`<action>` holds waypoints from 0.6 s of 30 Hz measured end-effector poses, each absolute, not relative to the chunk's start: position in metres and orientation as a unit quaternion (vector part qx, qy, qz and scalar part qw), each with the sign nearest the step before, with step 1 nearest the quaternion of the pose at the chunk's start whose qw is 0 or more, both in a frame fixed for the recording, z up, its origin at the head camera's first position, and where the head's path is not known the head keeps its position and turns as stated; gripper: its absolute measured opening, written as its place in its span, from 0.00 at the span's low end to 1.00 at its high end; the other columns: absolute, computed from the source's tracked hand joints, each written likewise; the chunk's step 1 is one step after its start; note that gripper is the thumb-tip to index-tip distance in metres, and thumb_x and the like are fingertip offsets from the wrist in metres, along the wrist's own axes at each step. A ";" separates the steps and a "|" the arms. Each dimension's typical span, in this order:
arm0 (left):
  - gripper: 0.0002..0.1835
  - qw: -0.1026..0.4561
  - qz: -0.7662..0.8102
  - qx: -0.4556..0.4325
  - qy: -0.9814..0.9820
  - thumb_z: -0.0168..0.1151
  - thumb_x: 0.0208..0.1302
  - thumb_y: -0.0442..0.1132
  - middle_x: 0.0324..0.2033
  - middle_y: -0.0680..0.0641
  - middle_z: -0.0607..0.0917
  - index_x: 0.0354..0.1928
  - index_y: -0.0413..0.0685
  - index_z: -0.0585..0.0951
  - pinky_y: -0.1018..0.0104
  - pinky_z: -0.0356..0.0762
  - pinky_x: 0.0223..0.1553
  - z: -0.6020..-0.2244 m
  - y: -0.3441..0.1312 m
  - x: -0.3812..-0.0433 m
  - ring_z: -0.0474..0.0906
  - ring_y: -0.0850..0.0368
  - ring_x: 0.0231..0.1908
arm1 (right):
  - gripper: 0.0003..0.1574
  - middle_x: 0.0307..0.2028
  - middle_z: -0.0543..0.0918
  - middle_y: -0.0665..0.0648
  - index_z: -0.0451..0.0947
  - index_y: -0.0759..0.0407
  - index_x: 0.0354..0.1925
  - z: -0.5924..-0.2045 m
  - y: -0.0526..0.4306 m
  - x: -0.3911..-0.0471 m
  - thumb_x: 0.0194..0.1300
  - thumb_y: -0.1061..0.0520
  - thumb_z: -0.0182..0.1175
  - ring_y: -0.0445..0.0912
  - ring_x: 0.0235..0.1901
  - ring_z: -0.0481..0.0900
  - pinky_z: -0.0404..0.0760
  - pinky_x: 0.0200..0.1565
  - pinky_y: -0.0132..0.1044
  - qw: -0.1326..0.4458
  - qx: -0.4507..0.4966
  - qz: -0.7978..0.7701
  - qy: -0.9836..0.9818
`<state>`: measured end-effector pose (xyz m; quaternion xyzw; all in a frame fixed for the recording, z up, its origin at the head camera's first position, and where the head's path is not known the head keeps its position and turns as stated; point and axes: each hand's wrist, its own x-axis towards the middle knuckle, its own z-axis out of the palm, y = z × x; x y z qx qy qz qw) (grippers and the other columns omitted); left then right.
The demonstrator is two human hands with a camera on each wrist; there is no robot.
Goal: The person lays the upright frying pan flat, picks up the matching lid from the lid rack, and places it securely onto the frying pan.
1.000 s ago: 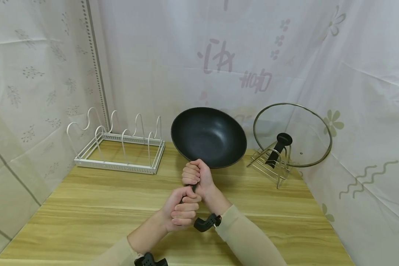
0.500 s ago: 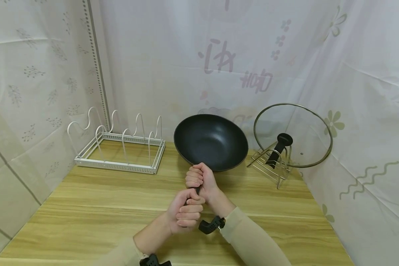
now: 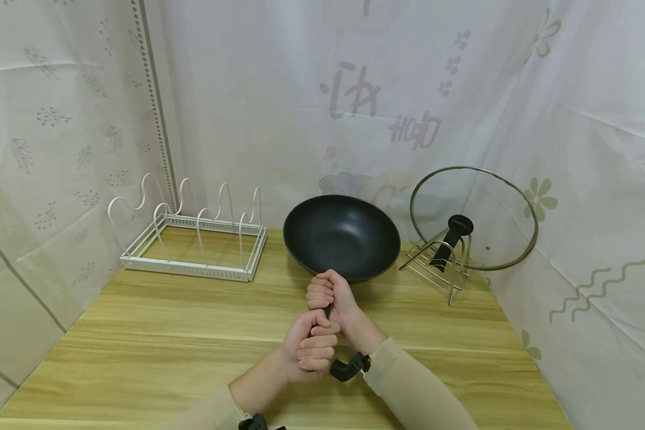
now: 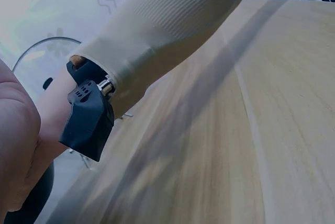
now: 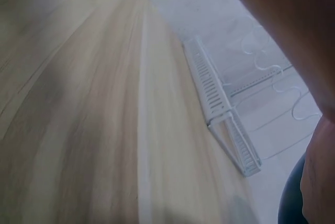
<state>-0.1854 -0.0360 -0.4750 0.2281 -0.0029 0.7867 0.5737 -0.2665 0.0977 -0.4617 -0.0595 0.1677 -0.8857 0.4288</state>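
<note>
A black wok [image 3: 341, 237] is held at the middle of the head view, its hollow facing up and toward me. My right hand [image 3: 330, 297] grips the handle close to the pan, and my left hand [image 3: 313, 347] wraps round the same handle nearer to me. Between the two fists a short piece of the black handle [image 3: 328, 311] shows; the fingers hide most of it. In the left wrist view, the right sleeve [image 4: 162, 20] and its black wrist camera [image 4: 89, 122] cross in front. Part of the dark wok [image 5: 293, 195] shows low in the right wrist view.
At the left stands a white wire pan rack [image 3: 193, 272] with tall curved dividers. To the right, a glass lid [image 3: 494, 221] with a black knob leans in a small metal stand [image 3: 448, 286]. Patterned cloth [image 3: 279, 89] hangs behind the wooden table [image 3: 140, 346].
Both hands have shifted the wok lower and slightly right, and its rim looks flatter than before. The grip on the handle stays the same; rack and lid are unmoved.
</note>
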 end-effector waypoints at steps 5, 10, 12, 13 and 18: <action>0.21 0.575 0.786 0.230 -0.008 0.44 0.77 0.41 0.11 0.59 0.53 0.22 0.58 0.52 0.77 0.47 0.14 -0.480 -0.030 -0.186 0.49 0.66 0.10 | 0.31 0.12 0.64 0.43 0.47 0.45 0.20 -0.467 0.102 -0.267 0.86 0.51 0.25 0.38 0.12 0.69 0.66 0.20 0.23 0.418 -0.050 -0.885 0.196; 0.21 0.567 0.793 0.221 0.004 0.42 0.76 0.41 0.12 0.59 0.53 0.22 0.58 0.52 0.77 0.46 0.15 -0.484 -0.025 -0.186 0.50 0.66 0.10 | 0.30 0.12 0.62 0.42 0.45 0.44 0.20 -0.471 0.107 -0.270 0.85 0.51 0.20 0.37 0.12 0.70 0.64 0.21 0.22 0.420 -0.061 -0.881 0.208; 0.20 0.564 0.797 0.218 0.009 0.42 0.76 0.42 0.12 0.60 0.52 0.22 0.58 0.52 0.77 0.46 0.15 -0.486 -0.024 -0.186 0.50 0.66 0.10 | 0.30 0.13 0.61 0.42 0.45 0.44 0.21 -0.472 0.109 -0.270 0.85 0.50 0.18 0.37 0.12 0.69 0.68 0.21 0.23 0.425 -0.065 -0.879 0.205; 0.20 0.562 0.798 0.217 0.011 0.41 0.76 0.42 0.12 0.60 0.52 0.22 0.58 0.52 0.77 0.46 0.15 -0.487 -0.023 -0.186 0.50 0.66 0.10 | 0.29 0.13 0.60 0.42 0.45 0.45 0.21 -0.473 0.110 -0.271 0.85 0.50 0.18 0.37 0.13 0.68 0.71 0.21 0.24 0.427 -0.067 -0.879 0.203; 0.20 0.557 0.803 0.209 0.021 0.41 0.76 0.42 0.12 0.60 0.52 0.23 0.58 0.51 0.77 0.45 0.15 -0.489 -0.019 -0.186 0.50 0.66 0.10 | 0.30 0.13 0.62 0.43 0.46 0.45 0.21 -0.476 0.114 -0.272 0.85 0.50 0.18 0.36 0.13 0.67 0.73 0.21 0.26 0.434 -0.069 -0.876 0.202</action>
